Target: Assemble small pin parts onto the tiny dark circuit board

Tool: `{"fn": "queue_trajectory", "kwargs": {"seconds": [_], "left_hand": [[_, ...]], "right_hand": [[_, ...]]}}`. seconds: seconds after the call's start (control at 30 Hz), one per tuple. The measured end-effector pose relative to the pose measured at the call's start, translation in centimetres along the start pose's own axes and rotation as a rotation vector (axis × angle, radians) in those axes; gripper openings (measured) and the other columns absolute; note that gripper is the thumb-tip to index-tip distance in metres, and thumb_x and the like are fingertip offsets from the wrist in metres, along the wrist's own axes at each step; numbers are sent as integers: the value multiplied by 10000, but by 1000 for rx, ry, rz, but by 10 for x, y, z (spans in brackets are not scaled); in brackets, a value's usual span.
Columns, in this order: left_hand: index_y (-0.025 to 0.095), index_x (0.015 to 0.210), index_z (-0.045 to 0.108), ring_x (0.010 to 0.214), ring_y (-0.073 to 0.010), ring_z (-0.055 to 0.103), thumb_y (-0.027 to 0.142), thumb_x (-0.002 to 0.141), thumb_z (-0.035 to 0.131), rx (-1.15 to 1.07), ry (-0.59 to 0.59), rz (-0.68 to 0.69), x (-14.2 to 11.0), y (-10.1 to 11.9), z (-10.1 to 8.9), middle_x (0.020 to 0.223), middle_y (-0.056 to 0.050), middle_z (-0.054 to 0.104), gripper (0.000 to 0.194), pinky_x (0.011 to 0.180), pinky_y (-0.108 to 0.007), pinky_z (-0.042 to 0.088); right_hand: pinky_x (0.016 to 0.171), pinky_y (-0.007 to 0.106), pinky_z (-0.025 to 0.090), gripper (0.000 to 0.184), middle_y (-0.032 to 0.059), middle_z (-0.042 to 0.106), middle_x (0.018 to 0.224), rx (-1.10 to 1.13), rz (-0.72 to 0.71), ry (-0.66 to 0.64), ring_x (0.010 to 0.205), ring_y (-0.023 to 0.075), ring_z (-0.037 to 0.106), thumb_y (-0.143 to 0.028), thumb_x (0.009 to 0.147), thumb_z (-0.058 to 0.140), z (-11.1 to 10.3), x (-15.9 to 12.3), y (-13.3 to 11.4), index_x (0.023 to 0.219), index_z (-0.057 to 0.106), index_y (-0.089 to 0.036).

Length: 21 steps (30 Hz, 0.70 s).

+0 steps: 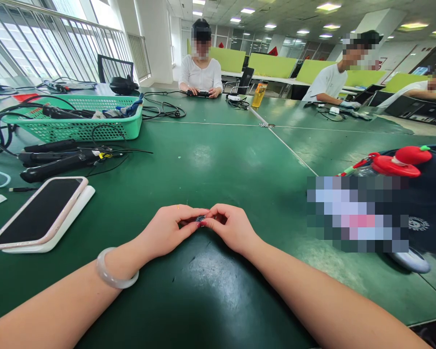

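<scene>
Both my hands meet over the middle of the green table. Between their fingertips sits a small dark, shiny piece, mostly covered, so its kind does not show. My left hand pinches it from the left with thumb and fingers. From the right, my right hand closes thumb and forefinger on the same piece. A pale bangle circles my left wrist. Left of my hands, a phone in a pink case rests on a white flat object.
A green plastic basket of dark items stands back left, with black handle-like devices and cables before it. At right lie a dark bag and a red toy. A yellow bottle and several people are across the table.
</scene>
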State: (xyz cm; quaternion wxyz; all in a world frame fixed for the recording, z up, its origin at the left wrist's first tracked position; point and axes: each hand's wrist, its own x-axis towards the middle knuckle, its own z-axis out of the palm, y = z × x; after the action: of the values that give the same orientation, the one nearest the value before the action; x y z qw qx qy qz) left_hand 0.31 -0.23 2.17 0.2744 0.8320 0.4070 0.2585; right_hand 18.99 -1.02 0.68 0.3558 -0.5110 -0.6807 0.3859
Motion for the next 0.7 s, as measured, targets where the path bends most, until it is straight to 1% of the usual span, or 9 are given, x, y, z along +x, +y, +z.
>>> {"fn": "queue_trajectory", "kwargs": {"seconds": [0.13,0.23,0.33,0.5,0.7], "left_hand": [[269,1079,656,840,-150,638,305,829,516,-69,-3,-47,0,1,1,1010,-5,695,289,757,-257,518],[235,1066,657,867,-156,645,298,825,519,-143,13,-89,0,0,2,1040,-17,687,285,787,-265,528],[211,1060,652,862,-158,650,301,820,526,-198,22,-105,0,1,3,1029,-27,689,286,807,-278,535],[193,1097,636,858,-169,655,336,809,544,-258,-5,-93,1,2,4,1030,-47,688,335,827,-311,540],[222,1134,619,814,-153,652,306,779,597,-297,-46,-99,1,-2,4,947,-20,698,366,816,-295,525]], "right_hand": [[564,223,397,131,-26,624,638,-11,-9,3,551,91,483,-331,727,658,-1,0,-1,699,647,-204],[577,228,408,120,-18,655,696,0,-14,6,560,93,497,-327,730,656,-1,0,1,759,665,-211],[586,234,416,122,-10,666,731,-9,-33,14,565,94,504,-324,753,624,-1,0,3,788,662,-213],[541,227,399,132,-12,636,674,-10,-45,41,531,91,475,-325,745,610,0,0,5,770,643,-200],[513,220,369,136,-23,599,637,-23,-68,28,504,82,444,-323,746,595,-1,0,4,760,620,-190]]}}
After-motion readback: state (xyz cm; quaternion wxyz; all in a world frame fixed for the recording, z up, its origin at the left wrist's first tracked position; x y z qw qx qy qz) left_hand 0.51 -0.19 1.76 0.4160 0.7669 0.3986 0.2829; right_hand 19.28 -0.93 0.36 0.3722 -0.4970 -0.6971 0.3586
